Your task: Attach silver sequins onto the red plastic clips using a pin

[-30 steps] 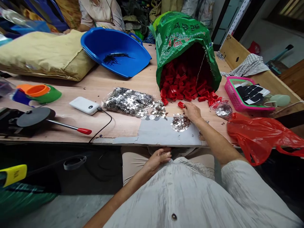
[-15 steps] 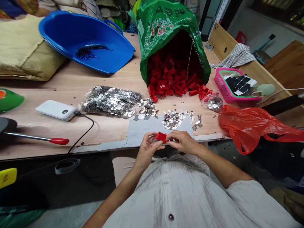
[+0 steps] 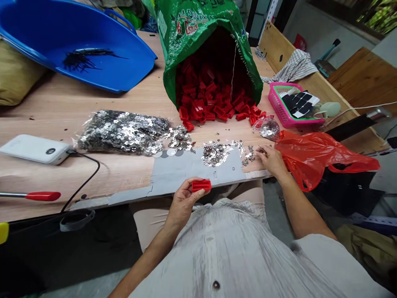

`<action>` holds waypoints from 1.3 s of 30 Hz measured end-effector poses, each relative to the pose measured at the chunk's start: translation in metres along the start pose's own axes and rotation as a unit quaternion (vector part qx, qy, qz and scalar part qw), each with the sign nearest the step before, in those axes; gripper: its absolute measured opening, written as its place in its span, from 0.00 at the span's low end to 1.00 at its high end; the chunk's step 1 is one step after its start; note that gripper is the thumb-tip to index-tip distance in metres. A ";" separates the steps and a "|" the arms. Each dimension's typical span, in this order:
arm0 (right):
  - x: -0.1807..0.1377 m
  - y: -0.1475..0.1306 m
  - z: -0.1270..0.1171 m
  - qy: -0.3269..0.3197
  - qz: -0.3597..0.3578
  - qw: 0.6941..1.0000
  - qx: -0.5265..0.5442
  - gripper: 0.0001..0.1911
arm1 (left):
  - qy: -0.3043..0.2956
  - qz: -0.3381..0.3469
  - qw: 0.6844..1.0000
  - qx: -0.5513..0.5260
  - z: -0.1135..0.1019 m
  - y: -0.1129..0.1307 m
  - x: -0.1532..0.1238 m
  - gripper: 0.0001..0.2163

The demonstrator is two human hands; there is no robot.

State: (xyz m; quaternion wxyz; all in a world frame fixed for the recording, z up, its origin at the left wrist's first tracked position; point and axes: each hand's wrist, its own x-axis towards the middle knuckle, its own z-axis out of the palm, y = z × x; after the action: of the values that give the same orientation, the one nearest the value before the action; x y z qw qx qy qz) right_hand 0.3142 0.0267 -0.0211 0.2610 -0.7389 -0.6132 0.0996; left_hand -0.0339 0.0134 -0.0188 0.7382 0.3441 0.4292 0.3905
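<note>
My left hand (image 3: 182,199) is closed on a red plastic housing (image 3: 201,185), a small block with slots along its face, just off the table's front edge. To the right, my right hand (image 3: 273,160) has its thumb and fingers pinched together low over the table; what is between them is too small to make out. Beside its fingertips lie a few small metal pieces (image 3: 249,156). A larger pile of shiny metal pieces (image 3: 215,154) lies on the grey sheet (image 3: 173,174) between my hands.
A green sack (image 3: 173,62) spills red plastic housings (image 3: 214,103). Left of it are a clear bag of metal pieces (image 3: 124,130), a blue scoop-shaped basin (image 3: 124,74) and a white power bank (image 3: 35,149). A pink basket (image 3: 279,107) and red plastic bag (image 3: 310,153) lie right.
My right hand has left the red housing and moved right, over by the loose metal pieces. The left hand still holds the housing, now with its slotted face upward. The view has shifted right.
</note>
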 end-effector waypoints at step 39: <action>-0.053 -0.142 0.030 -0.125 -0.300 0.922 0.211 0.10 | 0.056 0.371 0.850 0.369 0.017 -0.001 -0.013 0.14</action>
State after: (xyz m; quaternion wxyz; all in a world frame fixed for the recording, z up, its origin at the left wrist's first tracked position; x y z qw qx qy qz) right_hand 0.1669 -0.0001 0.0165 0.3493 -0.4296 -0.7987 0.2353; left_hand -0.0226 -0.0014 -0.0082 0.3316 0.7025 0.4227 0.4667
